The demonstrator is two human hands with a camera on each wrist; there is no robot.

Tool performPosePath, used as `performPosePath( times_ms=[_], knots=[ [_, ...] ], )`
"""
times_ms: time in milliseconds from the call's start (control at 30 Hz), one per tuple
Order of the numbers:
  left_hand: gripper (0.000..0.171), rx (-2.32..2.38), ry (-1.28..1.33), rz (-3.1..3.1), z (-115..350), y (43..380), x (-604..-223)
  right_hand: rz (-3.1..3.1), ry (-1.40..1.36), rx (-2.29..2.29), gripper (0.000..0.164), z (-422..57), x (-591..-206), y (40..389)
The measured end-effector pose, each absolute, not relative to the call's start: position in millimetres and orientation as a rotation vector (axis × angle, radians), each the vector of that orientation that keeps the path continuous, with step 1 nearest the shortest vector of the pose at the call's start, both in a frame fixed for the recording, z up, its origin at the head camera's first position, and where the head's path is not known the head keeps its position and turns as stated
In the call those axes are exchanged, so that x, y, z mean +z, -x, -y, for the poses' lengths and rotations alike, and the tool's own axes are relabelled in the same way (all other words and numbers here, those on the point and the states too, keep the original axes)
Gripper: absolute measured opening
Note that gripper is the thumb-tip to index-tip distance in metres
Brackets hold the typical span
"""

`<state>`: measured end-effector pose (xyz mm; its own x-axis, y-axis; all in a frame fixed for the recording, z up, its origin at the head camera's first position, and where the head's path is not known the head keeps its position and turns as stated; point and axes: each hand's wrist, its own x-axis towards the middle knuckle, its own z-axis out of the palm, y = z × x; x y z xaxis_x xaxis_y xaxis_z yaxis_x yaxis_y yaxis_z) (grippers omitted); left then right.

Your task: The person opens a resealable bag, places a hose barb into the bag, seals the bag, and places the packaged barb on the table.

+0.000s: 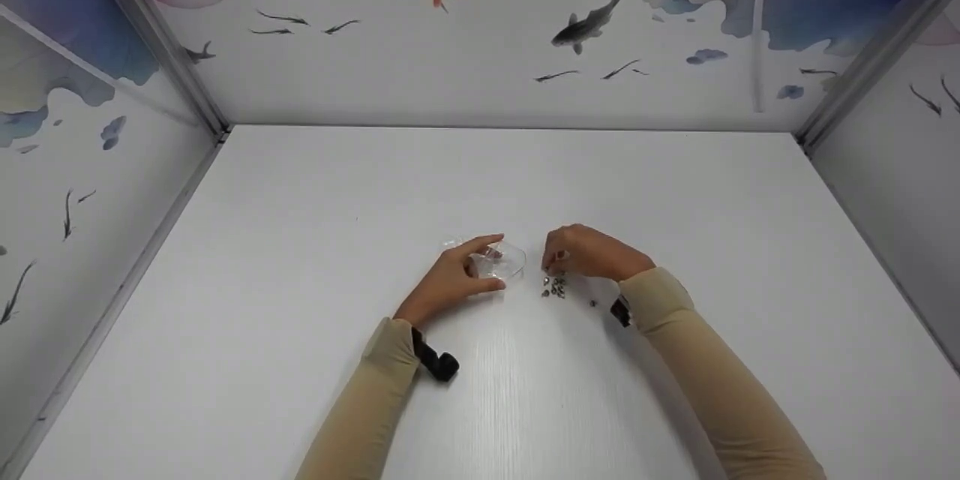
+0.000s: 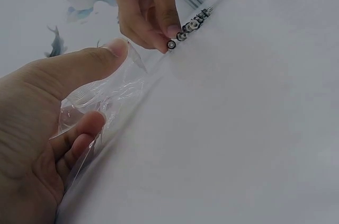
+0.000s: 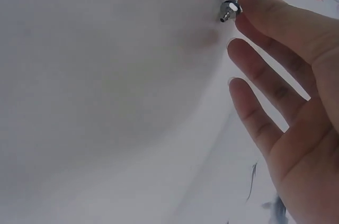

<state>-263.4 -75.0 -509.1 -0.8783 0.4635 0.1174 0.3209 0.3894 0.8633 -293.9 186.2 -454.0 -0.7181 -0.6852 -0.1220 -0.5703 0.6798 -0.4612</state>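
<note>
My left hand (image 1: 450, 276) holds a clear plastic bag (image 1: 510, 259) between thumb and fingers. In the left wrist view, the crinkled film of the bag spreads out from the thumb tip to the curled fingers. To the right of it, my right hand (image 1: 589, 251) reaches down at a cluster of small silver metal pieces (image 1: 555, 287) with black rings. Thumb and forefinger pinch one such metal piece (image 3: 229, 10), which has a short thin stem. The other fingers of that hand are spread, as the right wrist view shows.
A single metal piece (image 1: 593, 304) lies apart from the cluster, near the right wrist. The white table (image 1: 480, 187) is bordered by a back wall (image 1: 465, 75) and side walls printed with fish and leaves. Black camera mounts (image 1: 441, 366) sit on both wrists.
</note>
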Motion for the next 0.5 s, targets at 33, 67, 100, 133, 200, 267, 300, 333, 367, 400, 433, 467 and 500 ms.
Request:
performPosePath(
  times_ms=[33, 67, 100, 133, 200, 267, 300, 333, 367, 400, 433, 467, 500],
  knots=[
    [0.071, 1.500, -0.704, -2.498, 75.1, 263.2, -509.0, -2.615, 1.017, -0.564, 0.012, -185.9, -453.9, 293.6],
    [0.071, 1.498, -0.699, -2.498, 75.1, 262.9, -508.9, -2.619, 1.031, -0.555, 0.011, -185.6, -453.7, 293.4],
    [0.071, 1.498, -0.696, -2.498, 75.2, 262.8, -508.8, -2.621, 1.042, -0.549, 0.011, -185.3, -453.6, 293.3],
    [0.071, 1.500, -0.692, -2.498, 75.3, 262.7, -508.8, -2.622, 1.046, -0.547, 0.011, -185.0, -453.4, 293.3],
    [0.071, 1.505, -0.688, -2.495, 75.3, 262.5, -508.5, -2.623, 1.048, -0.543, 0.011, -184.2, -453.0, 293.3],
    [0.070, 1.506, -0.686, -2.494, 75.3, 262.4, -508.4, -2.619, 1.045, -0.538, 0.011, -183.4, -452.6, 293.4],
    [0.070, 1.506, -0.687, -2.494, 75.3, 262.4, -508.4, -2.617, 1.041, -0.534, 0.011, -183.0, -452.6, 293.4],
    [0.070, 1.503, -0.687, -2.494, 75.3, 262.3, -508.5, -2.613, 1.038, -0.530, 0.011, -182.7, -452.5, 293.3],
    [0.069, 1.500, -0.686, -2.494, 75.3, 262.3, -508.5, -2.609, 1.033, -0.525, 0.011, -182.5, -452.5, 293.3],
    [0.069, 1.498, -0.685, -2.494, 75.2, 262.2, -508.5, -2.608, 1.027, -0.521, 0.011, -182.3, -452.6, 293.2],
    [0.069, 1.496, -0.684, -2.495, 75.3, 262.2, -508.6, -2.606, 1.019, -0.519, 0.011, -182.2, -452.5, 293.1],
    [0.069, 1.497, -0.685, -2.494, 75.3, 262.3, -508.8, -2.603, 1.009, -0.519, 0.012, -181.9, -452.3, 292.9],
    [0.069, 1.499, -0.687, -2.493, 75.2, 262.2, -508.9, -2.602, 1.000, -0.519, 0.012, -181.7, -452.0, 292.6]
  ],
)
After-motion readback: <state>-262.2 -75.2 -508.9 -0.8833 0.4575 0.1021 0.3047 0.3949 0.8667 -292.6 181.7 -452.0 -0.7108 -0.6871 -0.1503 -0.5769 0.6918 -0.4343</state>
